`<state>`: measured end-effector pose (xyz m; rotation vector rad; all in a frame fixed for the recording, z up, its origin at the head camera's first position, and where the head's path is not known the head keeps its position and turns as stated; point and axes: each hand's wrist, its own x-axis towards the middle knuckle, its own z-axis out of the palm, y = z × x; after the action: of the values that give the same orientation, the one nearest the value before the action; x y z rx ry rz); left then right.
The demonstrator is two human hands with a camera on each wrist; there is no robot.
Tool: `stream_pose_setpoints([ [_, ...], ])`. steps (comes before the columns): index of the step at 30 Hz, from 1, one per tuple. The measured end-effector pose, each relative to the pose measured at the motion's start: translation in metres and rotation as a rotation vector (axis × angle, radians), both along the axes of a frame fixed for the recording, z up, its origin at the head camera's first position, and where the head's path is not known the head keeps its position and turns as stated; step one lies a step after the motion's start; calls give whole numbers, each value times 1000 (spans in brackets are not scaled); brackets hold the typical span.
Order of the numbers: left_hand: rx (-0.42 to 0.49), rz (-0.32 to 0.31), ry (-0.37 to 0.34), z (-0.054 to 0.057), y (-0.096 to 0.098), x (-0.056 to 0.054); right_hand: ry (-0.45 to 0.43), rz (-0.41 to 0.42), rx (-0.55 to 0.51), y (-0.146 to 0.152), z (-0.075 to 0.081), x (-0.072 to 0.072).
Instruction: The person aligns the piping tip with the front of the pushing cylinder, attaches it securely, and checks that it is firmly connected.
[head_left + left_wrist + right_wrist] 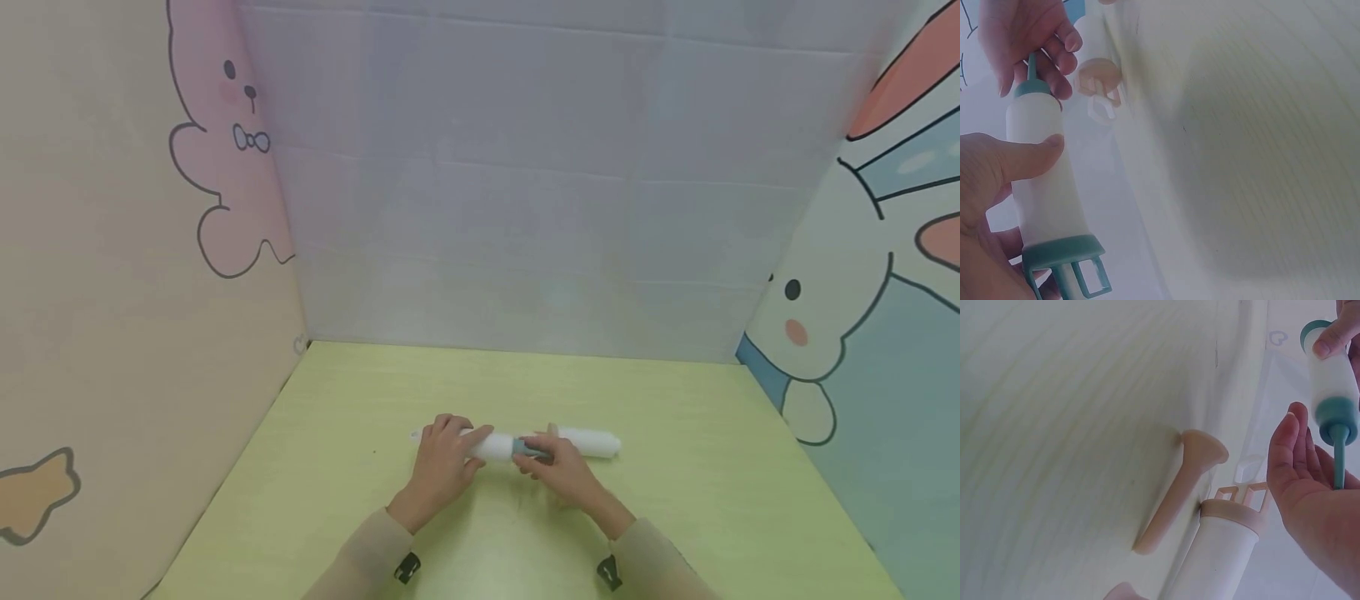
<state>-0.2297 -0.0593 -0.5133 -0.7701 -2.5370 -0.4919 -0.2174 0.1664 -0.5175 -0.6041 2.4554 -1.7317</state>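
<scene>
My left hand grips the white barrel of a decorating syringe, its thumb laid along the side. The syringe has a teal end cap with loop handles and a teal nozzle at the other end. Around that nozzle, my right hand holds its fingers apart and loosely bent, with the nozzle's tip pointing into the palm. Beside the right hand lies a second white syringe with a peach handled cap. A loose peach nozzle rests on the table near it.
The pale yellow-green table meets a plain white back wall. Cartoon-printed panels stand at the left and right. A small white piece shows just beyond the left hand.
</scene>
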Motion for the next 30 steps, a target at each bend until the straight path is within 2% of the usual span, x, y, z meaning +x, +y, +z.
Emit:
stream_pose_setpoints([
  [8, 10, 1, -24, 3, 0, 2, 3, -26, -70, -1, -1, 0],
  [11, 13, 0, -27, 4, 0, 3, 30, -16, -89, -3, 7, 4],
  [16, -1, 5, -21, 3, 0, 4, 79, -26, -22, -9, 29, 14],
  [19, -5, 6, -12, 2, 0, 4, 92, -47, 21, -10, 32, 15],
  [24, -6, 11, 11, 1, 0, 2, 49, -66, 22, -8, 14, 5],
  [27, -9, 12, 11, 1, -1, 2, 52, -75, 49, -6, 1, -1],
  [30, -9, 9, 10, 0, -1, 2, 72, -86, 68, -6, -5, -3],
])
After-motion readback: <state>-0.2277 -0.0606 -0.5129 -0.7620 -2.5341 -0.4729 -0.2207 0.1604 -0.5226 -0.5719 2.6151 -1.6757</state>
